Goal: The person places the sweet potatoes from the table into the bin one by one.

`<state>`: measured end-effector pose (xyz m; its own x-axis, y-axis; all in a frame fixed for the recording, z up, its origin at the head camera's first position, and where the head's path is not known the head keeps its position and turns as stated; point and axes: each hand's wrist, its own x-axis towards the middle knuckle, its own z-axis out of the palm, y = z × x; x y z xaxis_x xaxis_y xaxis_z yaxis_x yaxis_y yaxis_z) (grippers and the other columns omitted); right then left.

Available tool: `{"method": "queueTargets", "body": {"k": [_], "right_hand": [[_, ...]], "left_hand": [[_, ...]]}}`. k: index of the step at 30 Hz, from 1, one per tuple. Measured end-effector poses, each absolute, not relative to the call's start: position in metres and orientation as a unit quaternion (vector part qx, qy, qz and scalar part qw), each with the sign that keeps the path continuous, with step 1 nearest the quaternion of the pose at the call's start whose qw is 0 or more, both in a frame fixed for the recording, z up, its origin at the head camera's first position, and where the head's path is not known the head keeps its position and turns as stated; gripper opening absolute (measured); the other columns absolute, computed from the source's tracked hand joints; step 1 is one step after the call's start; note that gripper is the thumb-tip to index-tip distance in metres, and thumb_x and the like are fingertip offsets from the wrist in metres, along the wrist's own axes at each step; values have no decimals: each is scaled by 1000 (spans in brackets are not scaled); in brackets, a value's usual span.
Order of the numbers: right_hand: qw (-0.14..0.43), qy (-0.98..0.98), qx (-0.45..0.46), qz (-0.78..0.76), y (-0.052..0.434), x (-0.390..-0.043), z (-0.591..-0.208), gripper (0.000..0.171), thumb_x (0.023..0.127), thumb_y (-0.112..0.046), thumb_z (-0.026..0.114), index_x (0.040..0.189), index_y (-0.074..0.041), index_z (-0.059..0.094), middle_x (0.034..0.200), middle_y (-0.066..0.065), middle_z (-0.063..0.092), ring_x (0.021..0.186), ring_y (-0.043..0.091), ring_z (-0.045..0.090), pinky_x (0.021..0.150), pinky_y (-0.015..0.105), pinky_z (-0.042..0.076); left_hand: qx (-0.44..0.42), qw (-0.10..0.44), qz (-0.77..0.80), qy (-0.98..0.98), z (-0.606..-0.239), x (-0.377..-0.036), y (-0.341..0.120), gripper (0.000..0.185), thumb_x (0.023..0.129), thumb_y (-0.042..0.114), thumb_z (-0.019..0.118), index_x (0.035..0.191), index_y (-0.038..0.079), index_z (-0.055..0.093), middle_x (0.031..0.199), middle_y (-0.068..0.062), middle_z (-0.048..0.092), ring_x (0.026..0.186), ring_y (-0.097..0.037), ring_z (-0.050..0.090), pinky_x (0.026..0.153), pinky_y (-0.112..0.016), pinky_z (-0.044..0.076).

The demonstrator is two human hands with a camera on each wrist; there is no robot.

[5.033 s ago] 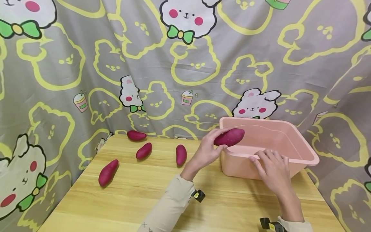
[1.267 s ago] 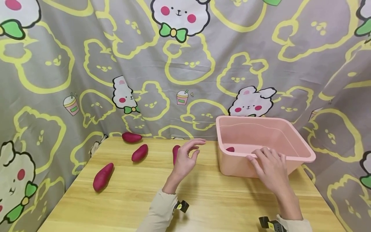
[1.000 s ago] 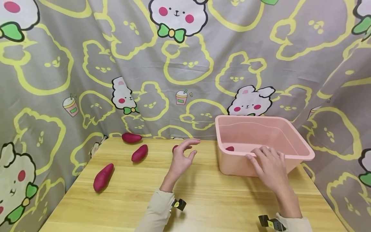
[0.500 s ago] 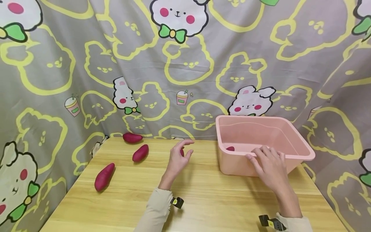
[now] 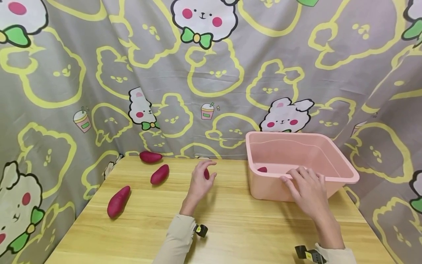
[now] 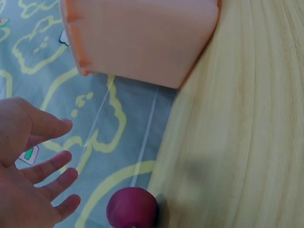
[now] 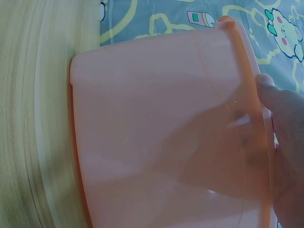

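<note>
My left hand [image 5: 200, 179] hovers with relaxed, spread fingers right over a purple sweet potato [image 5: 206, 173] in the middle of the wooden table [image 5: 230, 223]; only a sliver of it shows past the fingers. In the left wrist view the left hand [image 6: 33, 175] is spread beside that sweet potato [image 6: 132, 208], not touching it. My right hand [image 5: 306, 190] rests on the near rim of the pink tub [image 5: 343, 172], fingers laid over the edge [image 7: 285, 142]. One sweet potato [image 5: 262, 169] lies inside the tub.
Three more sweet potatoes lie on the table's left part: one at the back [image 5: 150, 157], one beside it [image 5: 159, 173], one nearer the left edge [image 5: 118, 201]. A cartoon-print curtain [image 5: 211, 73] closes off the back and sides.
The left hand, which held a sweet potato over the tub five seconds ago, is empty and has drifted left and down onto the sweet potato mid-table. The right hand stays on the rim.
</note>
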<state>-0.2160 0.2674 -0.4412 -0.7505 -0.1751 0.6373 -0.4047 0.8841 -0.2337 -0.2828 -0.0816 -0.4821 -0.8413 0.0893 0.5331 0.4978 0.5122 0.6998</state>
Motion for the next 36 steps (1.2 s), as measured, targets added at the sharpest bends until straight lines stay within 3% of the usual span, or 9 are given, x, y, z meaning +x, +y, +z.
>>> {"method": "queueTargets", "body": {"k": [10, 20, 30, 36], "right_hand": [[316, -918, 161, 178, 268, -218, -442, 18, 99, -33, 67, 103, -15, 67, 97, 5, 60, 98, 34, 52, 83, 57, 28], [322, -916, 162, 176, 269, -218, -440, 17, 98, -32, 69, 102, -15, 67, 96, 5, 59, 97, 35, 52, 82, 57, 29], [318, -918, 160, 175, 270, -218, -441, 17, 98, -32, 69, 102, -15, 66, 97, 5, 60, 97, 34, 52, 83, 58, 29], [315, -919, 159, 175, 269, -217, -442, 18, 99, -33, 68, 102, -15, 66, 97, 6, 60, 97, 34, 51, 84, 58, 29]], "left_hand": [[-119, 195, -446, -865, -494, -285, -87, 46, 83, -2, 80, 127, 7, 67, 137, -19, 55, 126, -44, 51, 93, -58, 51], [-77, 160, -436, -882, -503, -292, -90, 58, 84, 11, 83, 137, 13, 60, 147, -22, 43, 132, -47, 41, 94, -61, 47], [-46, 156, -418, -894, -510, -293, -92, 65, 84, 9, 83, 143, 7, 56, 146, -28, 42, 131, -50, 41, 97, -65, 42], [-40, 157, -409, -898, -514, -294, -93, 60, 83, 2, 81, 138, 1, 59, 144, -27, 45, 129, -48, 44, 96, -60, 47]]}}
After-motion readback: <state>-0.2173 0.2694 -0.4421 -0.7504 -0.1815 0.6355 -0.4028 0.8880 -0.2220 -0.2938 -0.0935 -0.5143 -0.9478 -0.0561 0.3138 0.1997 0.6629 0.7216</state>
